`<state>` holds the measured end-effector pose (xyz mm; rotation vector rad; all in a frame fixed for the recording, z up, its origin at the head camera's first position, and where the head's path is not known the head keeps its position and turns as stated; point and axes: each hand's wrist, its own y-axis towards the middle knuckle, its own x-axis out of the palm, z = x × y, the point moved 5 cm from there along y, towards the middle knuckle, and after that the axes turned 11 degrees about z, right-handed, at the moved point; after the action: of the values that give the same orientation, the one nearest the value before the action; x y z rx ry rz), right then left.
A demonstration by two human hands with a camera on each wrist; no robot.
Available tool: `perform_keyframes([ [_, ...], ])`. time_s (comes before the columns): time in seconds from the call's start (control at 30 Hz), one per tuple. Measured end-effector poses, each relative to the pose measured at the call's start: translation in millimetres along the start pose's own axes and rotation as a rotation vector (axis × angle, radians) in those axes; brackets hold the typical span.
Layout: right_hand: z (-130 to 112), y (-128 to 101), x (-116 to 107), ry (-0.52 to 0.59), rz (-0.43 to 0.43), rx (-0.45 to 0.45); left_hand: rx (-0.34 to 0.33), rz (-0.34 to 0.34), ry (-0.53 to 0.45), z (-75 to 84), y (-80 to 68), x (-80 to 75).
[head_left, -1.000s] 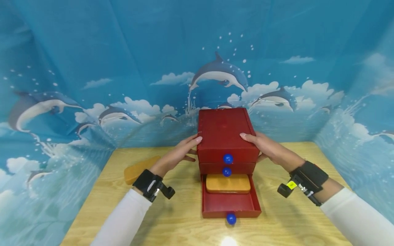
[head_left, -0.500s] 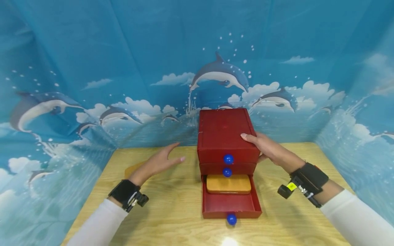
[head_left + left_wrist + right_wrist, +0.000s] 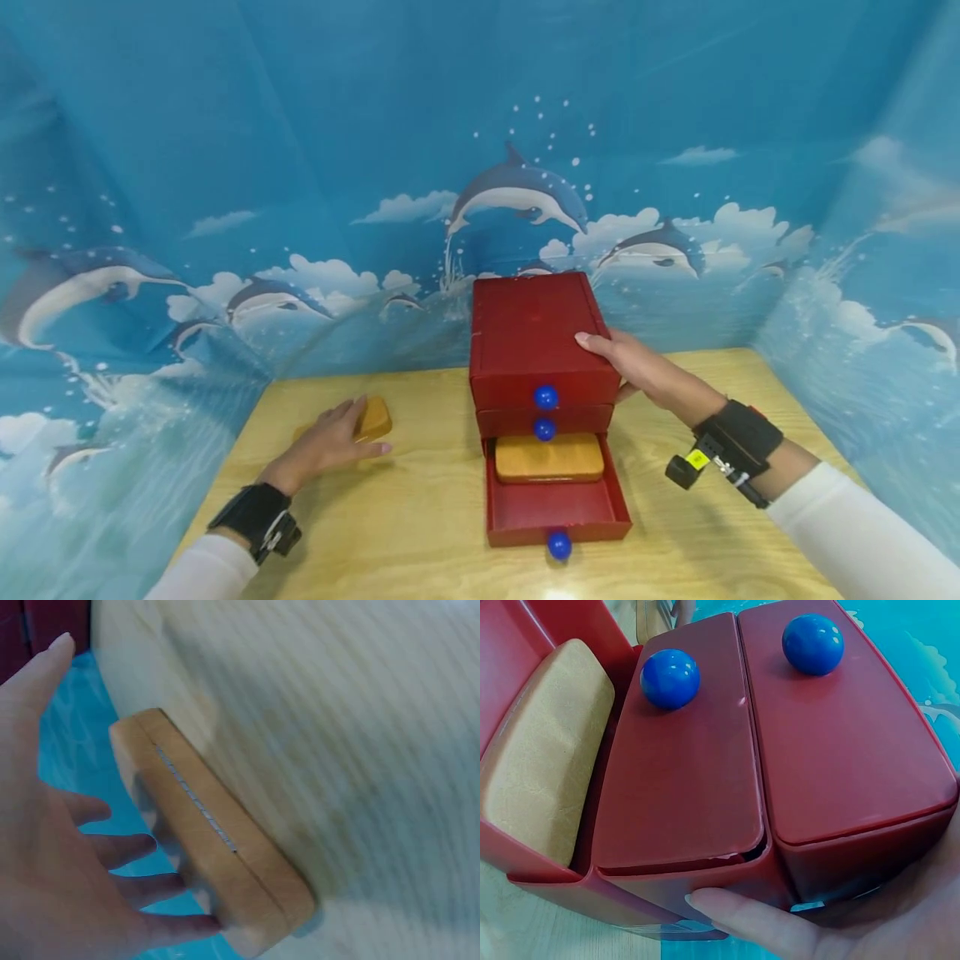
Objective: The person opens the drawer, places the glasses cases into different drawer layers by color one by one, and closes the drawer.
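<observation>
A red chest of three drawers [image 3: 534,333] with blue ball knobs stands mid-table. Its bottom drawer [image 3: 555,508] is pulled out and holds a tan wooden block [image 3: 549,457], also seen as the wooden block [image 3: 544,754] in the right wrist view. My right hand [image 3: 626,362] holds the chest's right side, thumb on top and fingers [image 3: 757,919] curled against the side wall. My left hand [image 3: 326,442] is spread over a second tan block [image 3: 372,417] lying on the table at the left; in the left wrist view the fingers [image 3: 127,851] reach beside that block [image 3: 214,847] without closing on it.
The wooden table [image 3: 420,517] is enclosed on three sides by a blue dolphin-print backdrop [image 3: 225,208]. The upper two drawers [image 3: 810,727] are pushed in. Black wrist-worn cameras sit on both white-sleeved arms.
My left hand left the chest's left side and swung left and down onto the loose block. The right hand stayed on the chest.
</observation>
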<state>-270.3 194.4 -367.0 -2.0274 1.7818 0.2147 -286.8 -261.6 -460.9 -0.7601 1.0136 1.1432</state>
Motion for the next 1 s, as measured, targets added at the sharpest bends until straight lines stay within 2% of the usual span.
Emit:
perform_keyframes([
  [0.17,2,4,4,-0.006,0.000,0.007,-0.031,0.004,0.053,-11.1,-6.2,4.4],
  [0.37,1,5,2,-0.016,0.004,0.001,-0.042,-0.009,0.084,-19.9,2.8,5.7],
  [0.57,2,3,-1,-0.013,0.005,0.002,0.008,0.019,0.199,-22.5,13.4,11.2],
  [0.77,2,2,-1,-0.012,-0.002,-0.005,0.016,0.067,0.255,-20.2,14.9,12.4],
  [1.0,2,2,-1,-0.015,0.003,-0.006,0.018,0.067,0.215,-7.2,8.1,12.1],
])
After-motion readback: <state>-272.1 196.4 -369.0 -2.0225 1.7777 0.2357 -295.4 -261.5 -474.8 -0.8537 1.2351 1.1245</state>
